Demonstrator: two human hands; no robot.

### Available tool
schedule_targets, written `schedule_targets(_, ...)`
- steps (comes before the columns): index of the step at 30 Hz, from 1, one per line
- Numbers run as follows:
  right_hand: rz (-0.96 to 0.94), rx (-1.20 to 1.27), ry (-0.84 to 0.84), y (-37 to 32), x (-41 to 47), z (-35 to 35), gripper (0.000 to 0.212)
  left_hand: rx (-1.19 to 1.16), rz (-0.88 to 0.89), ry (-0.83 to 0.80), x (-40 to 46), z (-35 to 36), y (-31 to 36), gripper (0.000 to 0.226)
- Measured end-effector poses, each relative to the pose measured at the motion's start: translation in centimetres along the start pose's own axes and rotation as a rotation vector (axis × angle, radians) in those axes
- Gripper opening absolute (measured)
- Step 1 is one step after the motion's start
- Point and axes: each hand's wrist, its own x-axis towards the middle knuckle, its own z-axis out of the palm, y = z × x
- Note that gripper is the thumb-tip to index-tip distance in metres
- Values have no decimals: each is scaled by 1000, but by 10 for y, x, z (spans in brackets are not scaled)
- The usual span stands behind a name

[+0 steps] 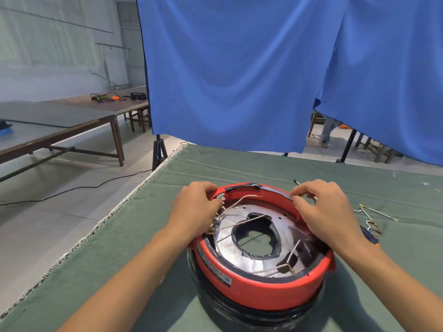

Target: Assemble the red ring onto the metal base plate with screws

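**Both hands on the far rim**

The red ring [261, 291] sits around the metal base plate [242, 250], straight ahead. The left hand [194, 209] grips its far-left edge. The right hand [326, 212] pinches the far-right edge. Both are equally near.

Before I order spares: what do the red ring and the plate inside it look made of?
The red ring looks like moulded plastic: uniform colour, smooth soft sheen. The plate looks like bare sheet metal, silvery and reflective, with drilled holes and a dark-edged central cut-out. Alloy cannot be told.
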Motion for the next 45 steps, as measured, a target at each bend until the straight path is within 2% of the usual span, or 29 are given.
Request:
schedule_targets(3,170,92,-53,15,-7,3,19,77,17,24,-4,1,5,21)
schedule_targets(7,416,468,-152,18,-13,5,12,326,23,50,-9,1,14,26)
schedule_targets(11,404,505,-147,19,-15,1,20,532,19,-28,-9,8,30,29)
schedule_targets(14,410,538,-179,24,-19,-2,33,513,117,-128,-5,21,47,40)
schedule_targets(19,411,676,-342,36,-15,-9,29,587,372,-285,-2,48,64,63)
schedule_targets(23,437,676,-319,52,-5,-10,26,639,440,-296,-2,50,50,66)
schedule_targets(29,421,405,-78,86,8,-22,24,532,471,-173,7,50,48,47)
schedule_targets(33,377,36,-58,102,6,-22,23,554,476,-159,7,52,49,50)
schedule_targets(36,423,-120,-104,112,7,-21,28,567,479,-160,5,54,51,54)
schedule_targets(41,549,-140,-290,123,7,-24,31,534,505,-170,1,58,54,55)
schedule_targets(45,533,-95,-232,122,4,-23,24,463,549,-194,1,63,63,52)
